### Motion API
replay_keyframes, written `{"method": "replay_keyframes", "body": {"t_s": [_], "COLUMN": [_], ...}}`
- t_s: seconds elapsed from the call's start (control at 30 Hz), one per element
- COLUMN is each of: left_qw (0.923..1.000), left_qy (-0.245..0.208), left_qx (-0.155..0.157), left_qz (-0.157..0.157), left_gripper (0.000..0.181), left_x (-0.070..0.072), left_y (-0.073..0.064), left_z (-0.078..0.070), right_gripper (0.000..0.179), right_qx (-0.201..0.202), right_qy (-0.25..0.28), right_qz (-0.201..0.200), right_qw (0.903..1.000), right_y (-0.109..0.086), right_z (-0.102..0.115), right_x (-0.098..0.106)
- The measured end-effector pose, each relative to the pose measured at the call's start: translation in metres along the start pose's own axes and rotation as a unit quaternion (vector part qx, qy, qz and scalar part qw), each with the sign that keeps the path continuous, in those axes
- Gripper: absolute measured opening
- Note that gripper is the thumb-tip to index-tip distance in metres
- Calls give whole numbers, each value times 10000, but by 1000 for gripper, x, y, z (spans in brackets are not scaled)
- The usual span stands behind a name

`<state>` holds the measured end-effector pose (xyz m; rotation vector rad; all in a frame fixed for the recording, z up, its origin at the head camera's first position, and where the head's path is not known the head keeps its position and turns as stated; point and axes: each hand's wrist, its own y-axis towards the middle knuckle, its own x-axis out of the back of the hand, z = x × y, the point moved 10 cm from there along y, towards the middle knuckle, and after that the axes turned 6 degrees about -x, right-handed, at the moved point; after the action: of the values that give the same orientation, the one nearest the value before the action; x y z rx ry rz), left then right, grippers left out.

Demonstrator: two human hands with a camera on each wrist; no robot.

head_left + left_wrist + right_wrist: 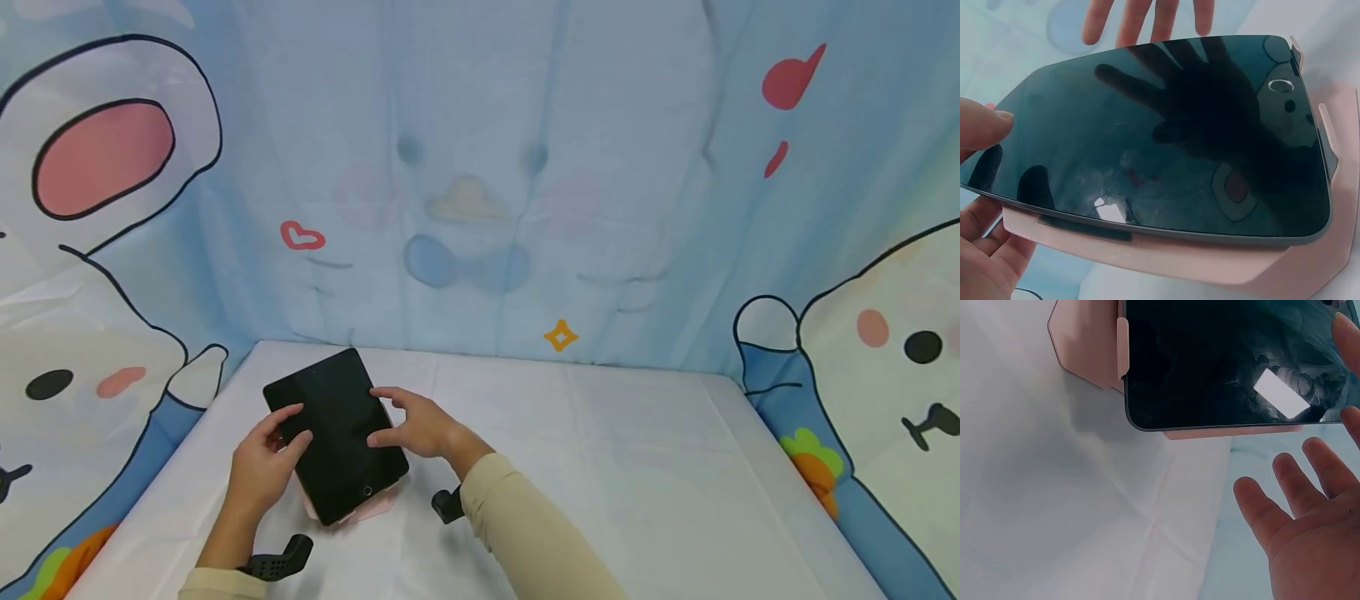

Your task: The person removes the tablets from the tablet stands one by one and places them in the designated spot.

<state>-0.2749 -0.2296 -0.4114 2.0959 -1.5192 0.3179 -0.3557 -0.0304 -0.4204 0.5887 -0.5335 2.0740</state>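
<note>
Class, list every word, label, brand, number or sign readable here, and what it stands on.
None: no words, labels, brands or numbers can be read on the tablet, its pink holder or the backdrop.
The backdrop shows only drawings, including a red heart and an orange star.

On the left part of the table (600, 475), the stand (1210, 257) is placed, and on it the tablet (341, 433) is rested, turned at an angle to the table's back edge, with its button end toward the person. That end is edged by the stand's lips (1123, 347), and the stand's base is seen jutting out beyond it. The tablet is flanked by the left hand (262, 462) at its left edge and the right hand (420, 427) at its right. The table is backed and flanked by the curtain (637, 183).
</note>
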Motion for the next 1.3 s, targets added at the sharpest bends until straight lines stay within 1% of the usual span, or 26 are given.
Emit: {"method": "replay_keyframes", "body": {"t_s": [0.1, 0.2, 0.33, 0.47, 0.63, 0.77, 0.93, 1.1, 1.3], "left_qw": [10000, 10000, 9999, 9996, 9995, 9998, 10000, 9999, 9999], "left_qy": [-17, -43, 33, 210, 251, 151, 32, 3, 1], "left_qx": [54, 22, -55, -73, -55, -21, 37, 43, 71], "left_qz": [29, -54, -148, -175, -194, -153, -76, -106, -82], "left_gripper": [42, 42, 41, 41, 41, 41, 41, 40, 40], "left_x": [0, 1, 1, 1, 0, -2, -5, -4, -5], "left_y": [-1, -1, 1, 1, 0, 1, 1, 2, 5], "left_z": [3, 3, 3, 2, 2, 3, 4, 3, 2], "right_gripper": [70, 70, 69, 71, 73, 72, 74, 75, 74], "right_qx": [-13, 36, 104, 187, 269, 311, 328, 370, 349], "right_qy": [12, -1, -4, -80, -240, -204, -295, -439, -406], "right_qz": [61, 83, 76, 192, 307, 274, 258, 229, 100], "right_qw": [10000, 10000, 9999, 9996, 9989, 9989, 9987, 9981, 9985], "right_y": [-1, -1, 0, 0, 0, 1, 2, 2, 4], "right_z": [2, 5, 8, 9, 12, 13, 13, 14, 12], "right_x": [-3, -5, -5, -9, -14, -14, -14, -13, -10]}}
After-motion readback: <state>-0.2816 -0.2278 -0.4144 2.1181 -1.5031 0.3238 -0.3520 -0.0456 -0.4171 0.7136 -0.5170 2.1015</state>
